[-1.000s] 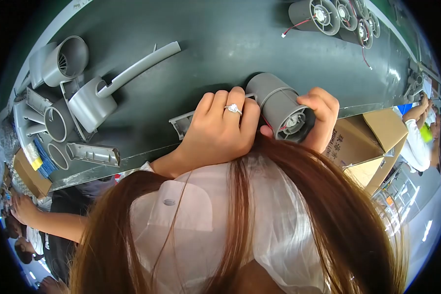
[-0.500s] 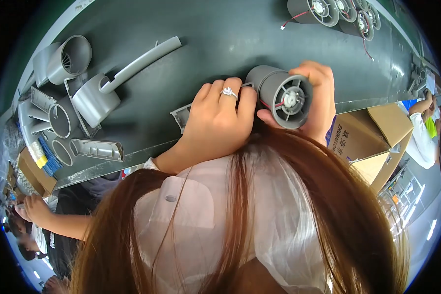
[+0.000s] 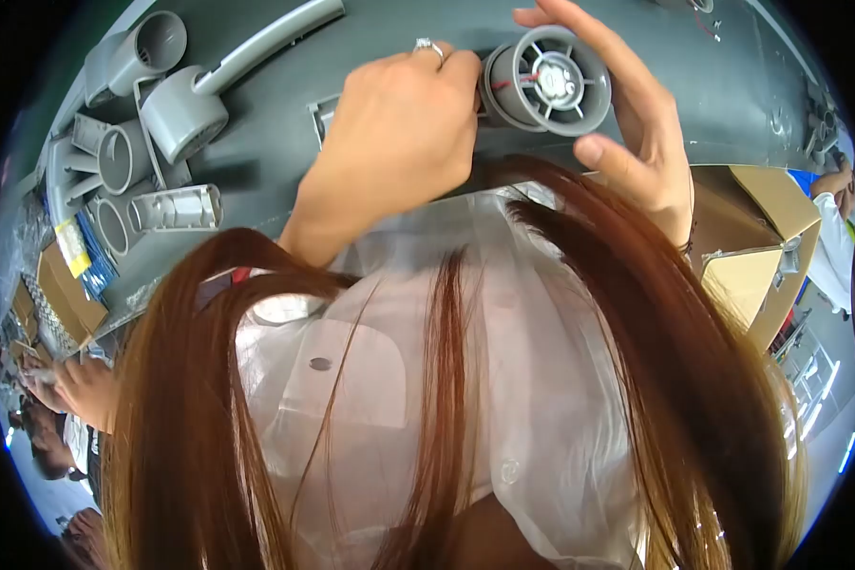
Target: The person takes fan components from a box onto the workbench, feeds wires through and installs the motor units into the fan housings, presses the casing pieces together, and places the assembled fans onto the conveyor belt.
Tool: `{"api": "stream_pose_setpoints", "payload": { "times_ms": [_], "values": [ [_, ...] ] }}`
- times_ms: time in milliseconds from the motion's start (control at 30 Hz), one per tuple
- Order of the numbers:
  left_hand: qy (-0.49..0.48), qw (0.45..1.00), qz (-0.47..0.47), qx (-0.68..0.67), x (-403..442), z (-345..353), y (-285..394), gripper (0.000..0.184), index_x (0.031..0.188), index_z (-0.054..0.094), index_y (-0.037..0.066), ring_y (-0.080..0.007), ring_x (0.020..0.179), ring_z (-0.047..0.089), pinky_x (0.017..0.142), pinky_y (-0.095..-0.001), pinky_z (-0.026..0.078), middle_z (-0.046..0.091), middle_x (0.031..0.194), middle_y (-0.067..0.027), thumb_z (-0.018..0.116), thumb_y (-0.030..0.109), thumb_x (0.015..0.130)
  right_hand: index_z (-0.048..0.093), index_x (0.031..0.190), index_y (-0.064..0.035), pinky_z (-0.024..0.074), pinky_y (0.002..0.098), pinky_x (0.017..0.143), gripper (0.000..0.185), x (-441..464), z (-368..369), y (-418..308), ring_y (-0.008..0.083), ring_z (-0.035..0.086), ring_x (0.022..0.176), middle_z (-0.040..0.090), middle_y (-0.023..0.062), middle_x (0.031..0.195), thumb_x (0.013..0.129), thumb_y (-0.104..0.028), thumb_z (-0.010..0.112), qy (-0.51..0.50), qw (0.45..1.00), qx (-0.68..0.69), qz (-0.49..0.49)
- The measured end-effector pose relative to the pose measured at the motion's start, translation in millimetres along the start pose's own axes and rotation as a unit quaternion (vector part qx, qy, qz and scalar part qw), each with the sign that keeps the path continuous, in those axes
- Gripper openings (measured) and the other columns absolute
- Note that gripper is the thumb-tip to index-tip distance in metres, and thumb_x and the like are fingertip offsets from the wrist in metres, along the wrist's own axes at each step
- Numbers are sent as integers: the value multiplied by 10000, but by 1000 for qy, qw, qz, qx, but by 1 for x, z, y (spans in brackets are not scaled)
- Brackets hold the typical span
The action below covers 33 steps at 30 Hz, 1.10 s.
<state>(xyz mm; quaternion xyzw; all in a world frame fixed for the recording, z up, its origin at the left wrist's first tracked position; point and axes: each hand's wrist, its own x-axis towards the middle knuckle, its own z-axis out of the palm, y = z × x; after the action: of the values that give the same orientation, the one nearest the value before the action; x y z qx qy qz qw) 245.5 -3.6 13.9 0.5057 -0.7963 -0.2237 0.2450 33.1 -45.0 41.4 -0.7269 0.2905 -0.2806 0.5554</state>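
Green tabletop [image 3: 261, 95], fan cylinder [image 3: 557, 80] lengthwise toward camera.

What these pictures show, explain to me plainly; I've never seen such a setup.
No robot here: a person works bare-handed, and all pictures come from one camera worn on the head, looking forward and down. The left hand covers most of a gray part, so its grip is hidden. The right hand is spread around a gray cylinder with spokes inside; I can't tell whether it touches. On the dark table, other gray pieces lie at left. A cardboard box stands at right.
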Motion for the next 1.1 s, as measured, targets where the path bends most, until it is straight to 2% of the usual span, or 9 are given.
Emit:
{"api": "stream_pose_setpoints", "payload": {
  "times_ms": [133,233,333,433,500,700,833,900,1100],
  "values": [
    [-38,997,-14,-63,5,-5,0,142,894,611,-31,-403,750,585,658,-458,439,631,782,-212,563,70,808,407,1368,81,330,326,1054,842,-1,6,0,233,515,1186,568,159,1234,647,-215,724,58,993,102,29],
    [-8,997,-5,-78,6,-6,4,154,739,580,-52,-410,683,588,667,-479,466,600,696,-248,531,86,787,433,1347,77,352,315,1032,803,0,9,-6,214,534,1155,586,147,1202,658,-215,724,80,978,186,46],
    [3,997,-2,-78,5,-7,8,158,721,581,-54,-414,655,582,655,-477,462,587,661,-249,528,83,779,439,1343,69,361,306,1017,782,-1,13,-7,202,533,1147,587,138,1187,679,-232,722,90,970,223,41],
    [-33,996,-42,-69,3,-9,9,157,901,612,-37,-384,723,590,647,-430,439,629,782,-211,568,74,799,438,1338,67,381,307,999,759,-1,12,3,189,535,1134,587,132,1183,700,-213,737,83,974,210,15],
    [-32,996,-53,-59,3,-9,11,160,903,613,-34,-385,724,589,652,-429,440,630,784,-209,567,74,794,437,1334,67,390,308,992,745,-1,7,22,183,538,1126,586,129,1185,703,-179,748,67,983,170,-7],
    [-33,996,-73,-27,2,-5,13,169,916,626,-14,-384,719,590,663,-442,451,630,776,-193,565,61,777,441,1328,65,401,299,985,746,-4,11,19,174,538,1123,577,119,1201,696,-143,779,75,965,249,27],
    [2,999,-40,0,-2,3,11,163,911,626,-5,-378,698,591,638,-441,456,623,768,-174,573,48,766,467,1303,68,414,317,965,744,-8,21,16,210,554,1101,557,163,1228,685,-221,764,117,971,201,58],
    [15,1000,-22,1,-4,6,9,151,888,621,0,-357,662,581,601,-422,452,603,747,-154,586,47,749,424,1338,76,366,343,1042,771,-11,19,16,244,519,1199,521,200,1291,696,-265,683,90,978,177,67],
    [65,997,31,30,-9,14,4,145,826,607,30,-295,578,541,518,-383,428,542,694,-97,619,55,684,437,1277,97,401,371,1009,712,-13,24,22,276,540,1167,529,242,1266,712,-271,663,74,996,36,-34]
  ]
}}
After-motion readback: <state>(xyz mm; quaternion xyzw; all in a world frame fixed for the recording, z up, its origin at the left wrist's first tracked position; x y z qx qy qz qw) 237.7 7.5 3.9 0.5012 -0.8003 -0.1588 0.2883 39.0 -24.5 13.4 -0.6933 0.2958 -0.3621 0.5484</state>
